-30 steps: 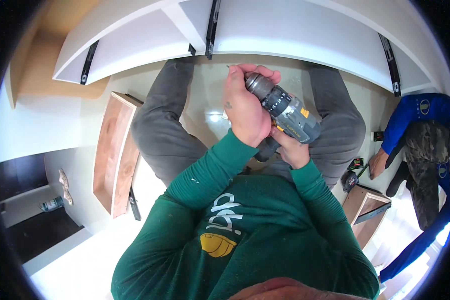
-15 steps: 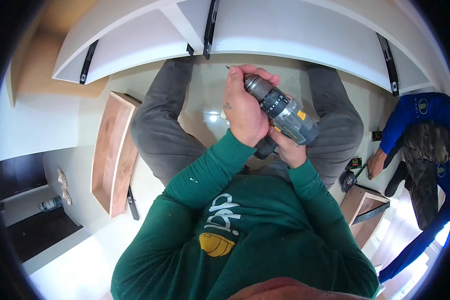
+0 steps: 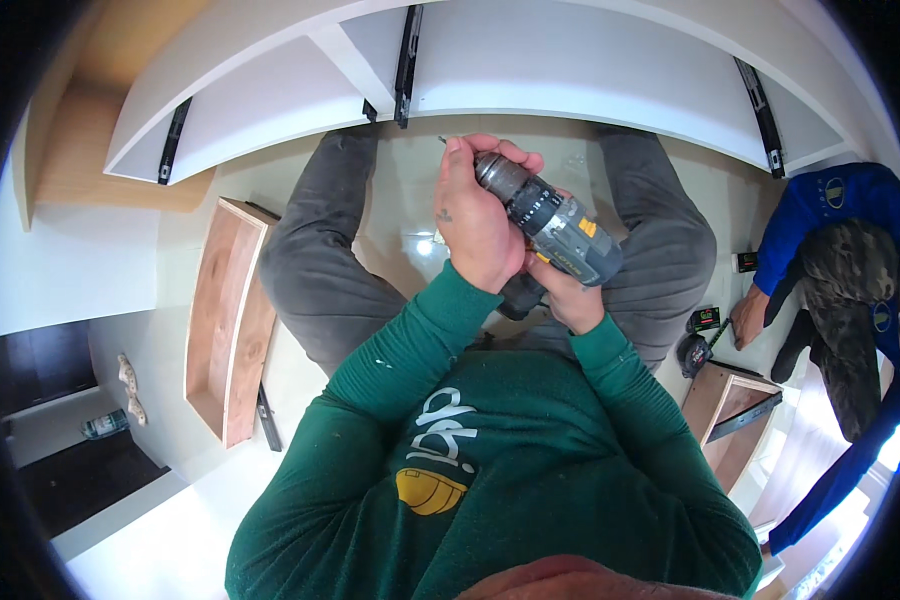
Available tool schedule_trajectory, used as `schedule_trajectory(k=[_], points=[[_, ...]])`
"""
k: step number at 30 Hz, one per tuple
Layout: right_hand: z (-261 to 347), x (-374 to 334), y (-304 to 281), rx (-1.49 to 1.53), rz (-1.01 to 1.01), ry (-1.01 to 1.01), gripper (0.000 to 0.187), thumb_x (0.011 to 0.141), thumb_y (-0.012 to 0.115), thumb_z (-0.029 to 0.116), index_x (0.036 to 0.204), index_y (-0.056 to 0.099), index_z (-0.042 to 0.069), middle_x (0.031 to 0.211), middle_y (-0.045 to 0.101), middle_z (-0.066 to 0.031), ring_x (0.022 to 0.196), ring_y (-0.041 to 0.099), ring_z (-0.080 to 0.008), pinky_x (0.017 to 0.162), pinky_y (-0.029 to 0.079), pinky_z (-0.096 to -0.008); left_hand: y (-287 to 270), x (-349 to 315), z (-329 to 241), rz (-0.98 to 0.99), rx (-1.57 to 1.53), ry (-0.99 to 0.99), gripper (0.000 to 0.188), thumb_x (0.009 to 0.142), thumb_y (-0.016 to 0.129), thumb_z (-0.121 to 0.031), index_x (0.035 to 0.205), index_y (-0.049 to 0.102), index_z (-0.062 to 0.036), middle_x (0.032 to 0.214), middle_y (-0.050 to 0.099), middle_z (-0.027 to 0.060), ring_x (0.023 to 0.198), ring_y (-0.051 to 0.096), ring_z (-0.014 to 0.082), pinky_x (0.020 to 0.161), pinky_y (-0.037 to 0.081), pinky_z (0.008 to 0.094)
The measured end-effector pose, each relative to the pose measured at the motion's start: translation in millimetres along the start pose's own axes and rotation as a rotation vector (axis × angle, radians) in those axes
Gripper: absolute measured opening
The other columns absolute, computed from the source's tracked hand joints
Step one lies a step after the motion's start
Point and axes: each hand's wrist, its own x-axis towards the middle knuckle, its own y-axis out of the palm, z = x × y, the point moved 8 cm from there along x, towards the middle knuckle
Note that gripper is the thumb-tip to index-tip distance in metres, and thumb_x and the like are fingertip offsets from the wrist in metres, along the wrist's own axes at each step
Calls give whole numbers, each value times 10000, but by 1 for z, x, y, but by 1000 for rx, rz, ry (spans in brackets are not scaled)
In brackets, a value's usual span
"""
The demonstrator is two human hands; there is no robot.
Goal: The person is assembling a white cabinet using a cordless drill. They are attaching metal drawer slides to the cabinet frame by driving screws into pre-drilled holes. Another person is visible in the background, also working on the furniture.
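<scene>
Overhead, the head view is showing one cordless drill (image 3: 555,228), grey and black with yellow marks, being held in front of the person's chest, above the lap, its bit end pointing up and to the left toward a white cabinet (image 3: 610,70). Both hands are gripping it. The left hand (image 3: 480,215) is wrapping around the front of the drill, at the chuck, with its fingers (image 3: 505,152) curling tightly over the nose so that the tool is lying between the palm and the fingertips. The right hand (image 3: 565,295) is sitting lower, under the body of the drill, fingers closing around the handle, which is mostly hidden by both hands.

Four black drawer slides (image 3: 407,60) are running along the inner walls of the white cabinet. Two wooden drawer boxes are lying on the pale floor: one drawer box (image 3: 228,320) to the person's left, beside the knee, and a second drawer box (image 3: 735,405) to the right. One other person in a blue top (image 3: 830,200) is crouching at the right edge, one hand (image 3: 748,315) reaching down near small dark tools (image 3: 700,335) on the floor.
</scene>
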Motion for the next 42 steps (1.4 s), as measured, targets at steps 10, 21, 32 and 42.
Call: schedule_trajectory(k=[10,21,32,42], points=[[35,-1,23,-358,96,-291,721,758,800,70,1420,514,64,1286,628,-81,1180,605,-165,1019,491,-334,-20,-7,3,33,-147,-242,367,1064,549,-464,958,582,-113,858,618,46,834,652,254,865,554,427],[-2,-7,39,-537,132,-237,432,752,847,145,1132,675,33,979,742,-114,882,700,-166,842,552,-327,-34,-19,-20,-56,-147,-328,247,1001,669,-224,827,556,-90,774,615,29,773,648,182,946,561,399],[-7,-22,49,-553,214,-310,393,763,828,141,1111,693,18,964,755,-106,852,697,-136,811,565,-326,-52,-33,-34,-48,-233,-304,209,995,680,-228,881,550,-112,800,588,11,783,641,196,796,558,382],[10,-17,35,17,174,58,308,952,709,179,1199,680,-3,1115,744,-108,755,692,-160,734,587,-347,-2,-32,-37,74,-19,-363,265,1029,632,-350,1038,565,-94,1030,668,85,1004,633,260,980,498,468]])
